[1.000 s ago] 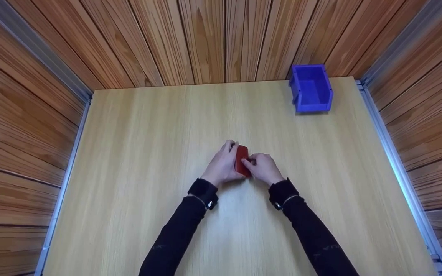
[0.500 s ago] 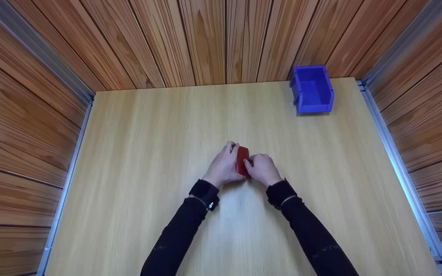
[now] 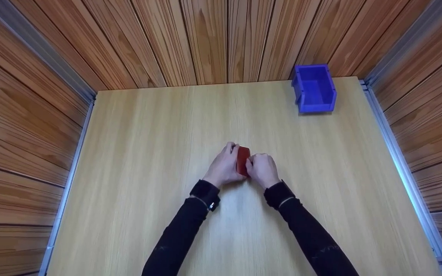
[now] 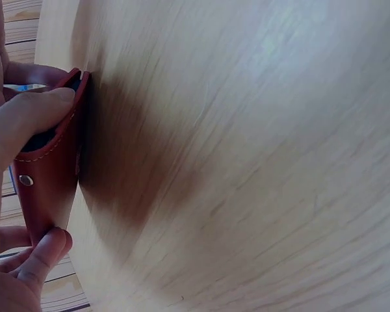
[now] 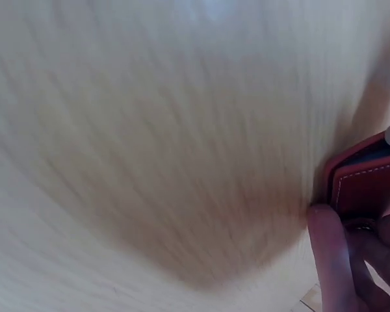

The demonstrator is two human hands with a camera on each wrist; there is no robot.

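A red-brown leather case (image 3: 243, 159) with pale stitching is held just above the table between both hands. My left hand (image 3: 224, 168) grips it from the left, its thumb pressed at the gaping dark mouth of the case. A metal snap stud (image 4: 26, 180) shows on its side in the left wrist view. From the right, my right hand (image 3: 264, 168) pinches the lower side of the case, with thumb and curled fingers. In the right wrist view the stitched corner of the leather case (image 5: 367, 188) meets the right fingers. What lies inside is too dark to tell.
A blue plastic bin (image 3: 314, 90) stands at the back right of the light wooden table (image 3: 159, 126). Wood-panelled walls (image 3: 205, 42) and metal rails (image 3: 393, 130) border the table at the back and sides.
The right hand has shifted slightly left and its fingers have curled closer against the case. The left hand keeps its hold almost unchanged.
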